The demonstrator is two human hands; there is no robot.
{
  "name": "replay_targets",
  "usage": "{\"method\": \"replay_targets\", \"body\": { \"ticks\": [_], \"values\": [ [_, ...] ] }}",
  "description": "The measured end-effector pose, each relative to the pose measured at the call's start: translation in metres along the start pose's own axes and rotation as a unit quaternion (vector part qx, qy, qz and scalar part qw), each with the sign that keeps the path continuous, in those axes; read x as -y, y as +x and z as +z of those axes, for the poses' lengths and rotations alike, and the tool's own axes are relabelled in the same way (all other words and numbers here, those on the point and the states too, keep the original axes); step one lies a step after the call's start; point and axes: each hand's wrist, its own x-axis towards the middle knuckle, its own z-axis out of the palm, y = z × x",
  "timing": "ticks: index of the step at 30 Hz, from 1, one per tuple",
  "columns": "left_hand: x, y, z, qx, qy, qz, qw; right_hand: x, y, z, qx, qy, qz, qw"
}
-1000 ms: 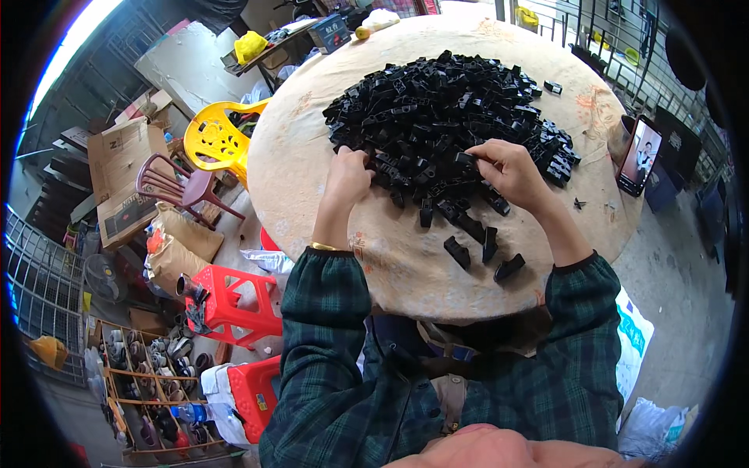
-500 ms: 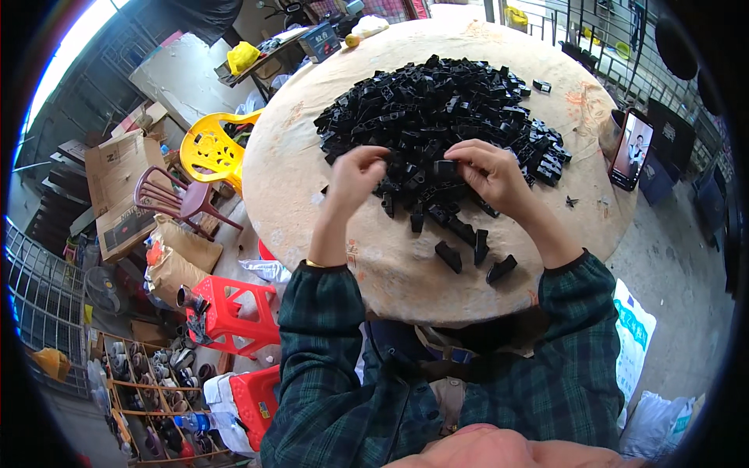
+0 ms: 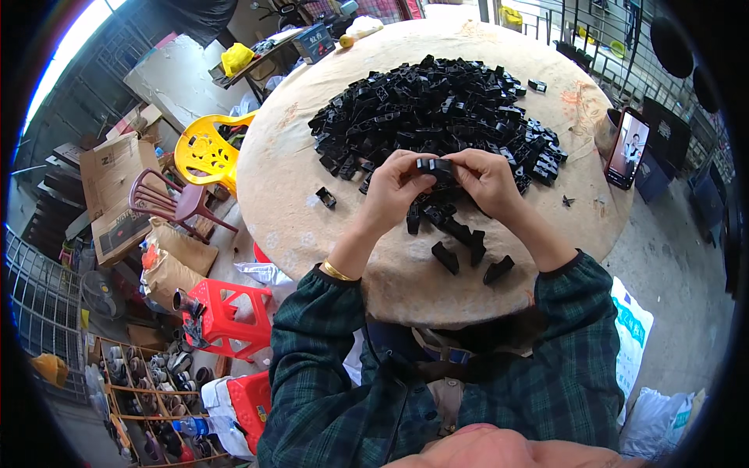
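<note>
Both hands' fingers [image 3: 466, 161] pinch glossy, angular black plastic [image 3: 434, 166] above pale, patterned cloth [image 3: 285, 207].

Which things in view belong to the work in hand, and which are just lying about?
In the work:
- left hand
- right hand
- black piece they hold
- black pile
- table

Apparently just about:
- phone
- yellow chair
- red stools
- cardboard

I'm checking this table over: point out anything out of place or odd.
One black piece lies apart, left of the main pile, and another black piece sits off its far right edge; both look strayed. A small dark spiky thing, right of the right hand, looks unlike the pieces. No spill shows.
</note>
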Motion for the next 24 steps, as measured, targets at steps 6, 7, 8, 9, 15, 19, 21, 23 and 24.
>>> {"method": "replay_targets", "body": {
  "ticks": [6, 7, 8, 9, 15, 19, 21, 23, 24],
  "values": [
    [0.001, -0.002, 0.004, -0.023, 0.124, 0.052, 0.991, 0.01, -0.004, 0.009, -0.058, -0.064, -0.085, 0.993],
    [0.001, -0.002, 0.006, -0.029, 0.115, 0.052, 0.992, 0.011, -0.003, 0.008, -0.058, -0.064, -0.085, 0.993],
    [0.002, -0.002, 0.008, -0.03, 0.115, 0.051, 0.992, 0.012, -0.003, 0.008, -0.062, -0.07, -0.078, 0.993],
    [0.004, -0.002, 0.01, -0.043, 0.095, 0.041, 0.994, 0.012, -0.003, 0.008, -0.067, -0.076, -0.071, 0.992],
    [0.008, -0.001, 0.008, -0.055, 0.035, 0.034, 0.997, 0.008, -0.002, 0.007, -0.036, -0.004, -0.01, 0.999],
    [0.009, -0.001, 0.002, -0.048, 0.07, 0.039, 0.996, 0.018, -0.005, 0.008, -0.07, -0.089, -0.082, 0.99],
    [0.008, -0.002, 0.003, -0.052, 0.081, 0.042, 0.994, 0.019, -0.005, 0.007, -0.076, -0.122, -0.072, 0.987],
    [0.007, -0.002, 0.005, -0.056, 0.092, 0.044, 0.993, 0.016, -0.004, 0.006, -0.068, -0.124, -0.068, 0.988],
    [0.007, -0.002, 0.006, -0.054, 0.089, 0.042, 0.994, 0.014, -0.003, 0.006, -0.06, -0.126, -0.064, 0.988]
  ]
}}
